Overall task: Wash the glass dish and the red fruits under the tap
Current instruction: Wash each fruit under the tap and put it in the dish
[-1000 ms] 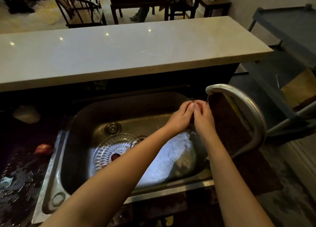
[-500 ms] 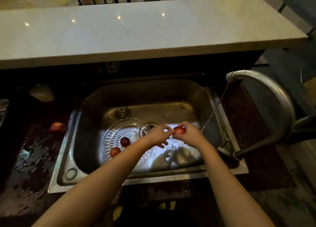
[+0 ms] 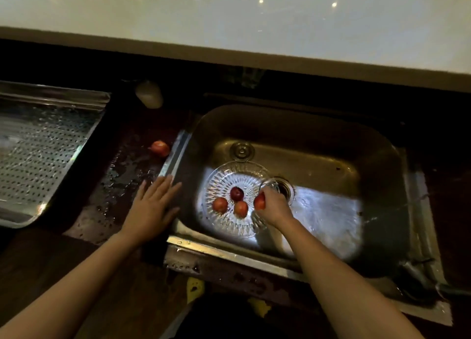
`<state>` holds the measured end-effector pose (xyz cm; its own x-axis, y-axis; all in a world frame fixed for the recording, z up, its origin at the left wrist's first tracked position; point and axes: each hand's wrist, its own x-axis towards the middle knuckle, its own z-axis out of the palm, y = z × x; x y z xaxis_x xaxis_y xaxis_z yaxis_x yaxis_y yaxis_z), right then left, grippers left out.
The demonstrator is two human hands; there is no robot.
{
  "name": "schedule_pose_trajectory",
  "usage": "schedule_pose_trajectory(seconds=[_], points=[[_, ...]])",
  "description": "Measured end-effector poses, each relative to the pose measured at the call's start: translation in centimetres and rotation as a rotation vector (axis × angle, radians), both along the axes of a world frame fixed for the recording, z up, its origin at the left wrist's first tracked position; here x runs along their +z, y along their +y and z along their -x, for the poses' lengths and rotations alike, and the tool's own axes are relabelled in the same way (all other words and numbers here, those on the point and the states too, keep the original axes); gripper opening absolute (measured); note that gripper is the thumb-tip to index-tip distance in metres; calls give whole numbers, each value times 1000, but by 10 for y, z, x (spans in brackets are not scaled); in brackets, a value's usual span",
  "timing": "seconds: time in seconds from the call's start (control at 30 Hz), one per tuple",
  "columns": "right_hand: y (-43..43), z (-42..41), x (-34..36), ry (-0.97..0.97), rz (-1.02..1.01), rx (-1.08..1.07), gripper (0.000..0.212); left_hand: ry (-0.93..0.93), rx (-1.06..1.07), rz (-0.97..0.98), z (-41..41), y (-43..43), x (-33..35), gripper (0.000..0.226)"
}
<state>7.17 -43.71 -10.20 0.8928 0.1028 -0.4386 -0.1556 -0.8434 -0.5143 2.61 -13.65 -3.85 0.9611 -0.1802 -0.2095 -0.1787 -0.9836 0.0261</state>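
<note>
We have our right hand [image 3: 274,207] closed around one red fruit [image 3: 259,201], holding it over the right rim of the glass dish [image 3: 229,226], which sits on the sink [image 3: 318,134] floor toward its left wall, just beside the drain [image 3: 285,187]. Our left hand [image 3: 153,206] holds nothing; it lies flat with fingers spread on the wet counter [image 3: 122,175], right at the sink's left edge.

As we read it, the step in hand is setting this fruit down among the others. To do it well, we should lower it until it touches the glass before letting go, and aim for the dish's middle, since a round fruit freed near the rim may roll off toward the drain. A wet fruit slips, so a gentle but full grip seems wise.

Counting: three fruits [image 3: 237,193] rest in the dish, one darker than the other two; one is in our hand; a fifth fruit [image 3: 160,148] lies on the counter close to the sink's far left corner, not yet in the dish. That makes five fruits and one dish. The left hand looks well placed to fetch the stray one.
</note>
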Motion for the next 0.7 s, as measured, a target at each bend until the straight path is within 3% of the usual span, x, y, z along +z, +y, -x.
schedule_pose_trajectory(seconds=[0.1, 0.3, 0.6, 0.7], points=[[19, -15, -19, -10, -18, -36, 39, -20, 99, 31, 5, 20, -11, 86], [33, -32, -49, -37, 50, -45, 34, -92, 143, 117, 10, 18, -25, 77], [44, -46, -34, 37, 198, 151, 59, -118, 105, 118, 10, 20, -32, 69], [76, -62, 0, -130, 96, 127, 59, -117, 104, 147, 10, 20, -31, 69]])
